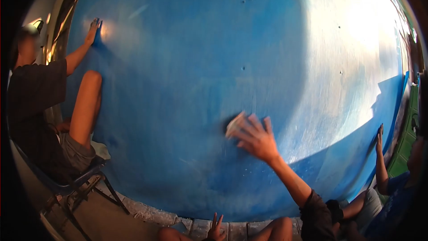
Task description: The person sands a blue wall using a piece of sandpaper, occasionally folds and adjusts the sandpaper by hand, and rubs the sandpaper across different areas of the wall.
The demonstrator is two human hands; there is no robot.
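My right hand (pixel 256 140) reaches up from the lower right and presses toward the large blue painted panel (pixel 187 93). Its fingers are spread and smeared by motion. Beneath the thumb-side fingers is a small pale pad (pixel 235 125), perhaps folded sandpaper; its exact kind is too blurred to tell. At the bottom edge, low before the panel, my left hand (pixel 216 229) shows two raised fingers, apart, and holds nothing I can see. The rest of that hand is partly cut off by the frame.
A seated person (pixel 38 102) on a dark chair (pixel 73 185) at left lays a hand on the panel. Another person (pixel 394 201) at right touches its lower right side. Paving bricks (pixel 198 228) run beneath the panel. Bright sunlight covers its upper right.
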